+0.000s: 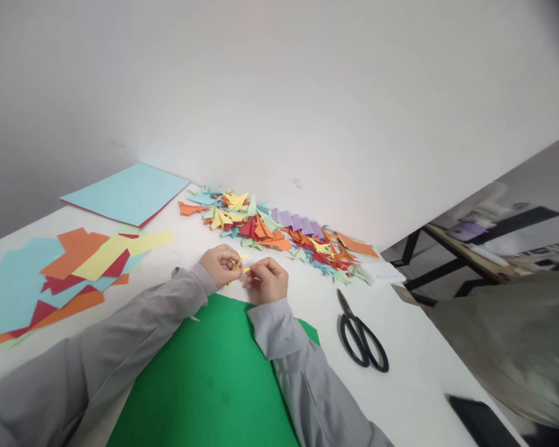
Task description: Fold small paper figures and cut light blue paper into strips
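Between my hands is a small folded yellow paper piece (237, 267), pinched from both sides. My left hand (220, 266) is closed on its left part. Thumb and fingers of my right hand (269, 279) close on its right tip. Both hands are just above the white table, past the far edge of a green sheet (209, 379). Beyond them lies a long pile of small folded paper pieces (256, 226) in yellow, orange, red, blue, green and purple.
Coloured paper scraps (81, 261) spread over the left of the table (414, 360). A light blue sheet (128, 192) lies behind them. Black-handled scissors (361, 338) rest at right, and a black flat object (482, 422) lies near the right edge. A wall stands behind.
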Demonstrator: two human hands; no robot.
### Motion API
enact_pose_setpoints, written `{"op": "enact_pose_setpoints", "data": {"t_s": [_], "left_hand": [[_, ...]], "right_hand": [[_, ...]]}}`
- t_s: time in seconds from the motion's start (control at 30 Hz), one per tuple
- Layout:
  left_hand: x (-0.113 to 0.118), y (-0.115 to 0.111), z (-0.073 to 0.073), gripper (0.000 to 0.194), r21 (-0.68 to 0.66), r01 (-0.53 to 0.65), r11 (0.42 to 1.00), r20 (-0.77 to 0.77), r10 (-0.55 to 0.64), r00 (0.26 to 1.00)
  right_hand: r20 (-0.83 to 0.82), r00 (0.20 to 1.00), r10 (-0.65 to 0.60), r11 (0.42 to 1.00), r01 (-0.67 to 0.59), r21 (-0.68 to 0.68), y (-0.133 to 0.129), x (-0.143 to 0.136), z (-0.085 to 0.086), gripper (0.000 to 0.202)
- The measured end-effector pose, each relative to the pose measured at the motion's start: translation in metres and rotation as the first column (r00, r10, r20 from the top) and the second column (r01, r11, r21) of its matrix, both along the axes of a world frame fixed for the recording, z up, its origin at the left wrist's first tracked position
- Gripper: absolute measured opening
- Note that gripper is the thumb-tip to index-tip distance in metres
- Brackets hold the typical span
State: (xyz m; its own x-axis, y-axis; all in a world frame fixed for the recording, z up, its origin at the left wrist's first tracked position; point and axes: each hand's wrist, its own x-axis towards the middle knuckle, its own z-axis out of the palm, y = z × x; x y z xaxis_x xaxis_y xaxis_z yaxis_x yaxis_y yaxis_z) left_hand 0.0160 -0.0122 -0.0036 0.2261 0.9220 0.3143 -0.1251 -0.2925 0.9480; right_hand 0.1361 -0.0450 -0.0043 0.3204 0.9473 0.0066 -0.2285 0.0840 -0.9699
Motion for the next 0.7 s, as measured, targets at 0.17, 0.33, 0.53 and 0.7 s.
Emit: {"op": "enact_pose_setpoints", "data": {"t_s": [0.17, 0.33, 0.53, 0.7], "left_hand": [[-0.001, 0.002, -0.002, 0.006, -0.002, -0.006, 1.0, -0.002, 0.006, 1.0], [0.0, 0.001, -0.003, 0.006, -0.007, -0.024, 1.0, 0.015, 0.024, 1.0], [0.001, -0.002, 0.001, 0.014, -0.008, -0.065, 0.998, -0.009, 0.065, 0.998], [-0.001, -0.003, 0.003, 0.011, 0.047, -0.067, 0.997, -0.091, 0.071, 0.993]], "right_hand": [[-0.133, 0.991, -0.002, 1.0, 0.005, 0.029, 0.004, 0.006, -0.004, 0.01], [-0.049, 0.994, 0.097, 0.987, -0.09, 0.133, -0.002, 0.004, -0.003, 0.034], [0.29, 0.955, 0.06, 0.988, -0.099, 0.12, -0.007, -0.002, -0.004, 0.021], [0.368, 0.929, -0.036, 0.986, -0.026, 0.163, -0.008, -0.003, -0.007, 0.02]]}}
